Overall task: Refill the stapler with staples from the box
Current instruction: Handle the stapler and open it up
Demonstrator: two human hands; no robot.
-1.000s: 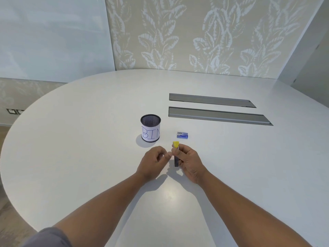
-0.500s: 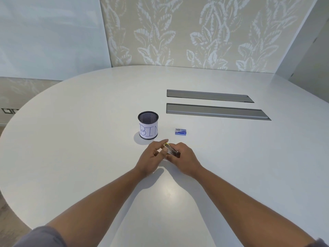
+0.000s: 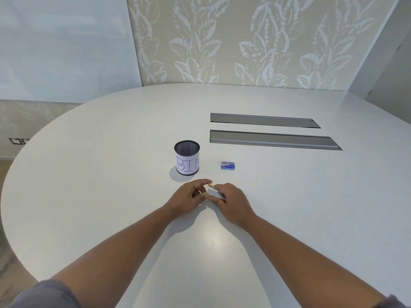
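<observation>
A small stapler [image 3: 216, 193] with a yellow tip and a silver metal body lies tilted between both hands, just above the white table [image 3: 111, 174]. My right hand [image 3: 231, 201] grips its right end. My left hand [image 3: 189, 197] pinches its left end with thumb and forefinger. Most of the stapler is hidden by the fingers. The small blue staple box [image 3: 227, 165] lies on the table behind the hands, apart from them.
A black mesh cup [image 3: 186, 157] with a paper label reading "BIN" stands left of the staple box. Two long grey cable hatches [image 3: 273, 140] are set into the table farther back. The table's curved edge runs along the left.
The stapler has turned from upright to nearly flat, tilted leftward. My left hand has closed in and taken hold of its left end.
</observation>
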